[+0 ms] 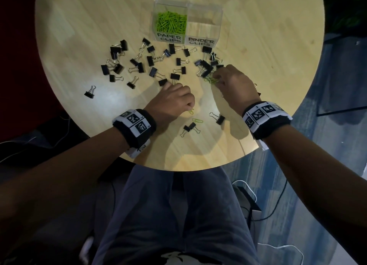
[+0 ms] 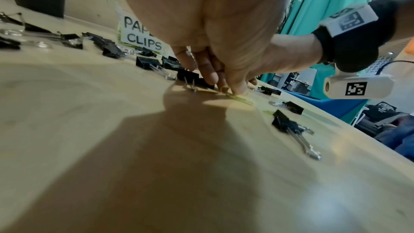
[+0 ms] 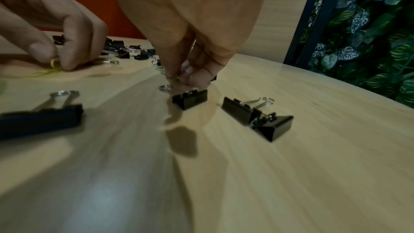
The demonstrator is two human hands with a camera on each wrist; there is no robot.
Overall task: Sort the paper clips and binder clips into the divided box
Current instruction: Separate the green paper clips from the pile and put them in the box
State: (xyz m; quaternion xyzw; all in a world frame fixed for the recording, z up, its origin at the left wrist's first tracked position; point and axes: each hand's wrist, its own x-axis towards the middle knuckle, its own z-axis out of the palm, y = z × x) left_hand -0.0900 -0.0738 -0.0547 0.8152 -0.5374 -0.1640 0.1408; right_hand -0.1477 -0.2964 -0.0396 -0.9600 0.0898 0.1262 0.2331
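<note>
A clear divided box [image 1: 218,24] stands at the table's far side. Its PAPER CLIPS half holds a heap of green paper clips [image 1: 171,23]; the BINDER CLIPS half [image 1: 204,27] shows only its bare floor. Several black binder clips [image 1: 153,64] lie scattered in front of it. My left hand [image 1: 190,108] is down on the table and pinches one green paper clip [image 2: 238,97], also seen in the right wrist view [image 3: 54,64]. My right hand [image 1: 215,78] reaches into a cluster of binder clips and pinches a few green paper clips [image 1: 212,81]; its fingertips [image 3: 179,79] hide them from the wrist camera.
One loose green paper clip [image 1: 197,120] and three binder clips [image 1: 189,127] lie near the front of the round wooden table [image 1: 79,26]. One binder clip [image 1: 89,92] sits alone at the left. Foliage [image 3: 369,33] stands past the right edge, and cables run on the floor below.
</note>
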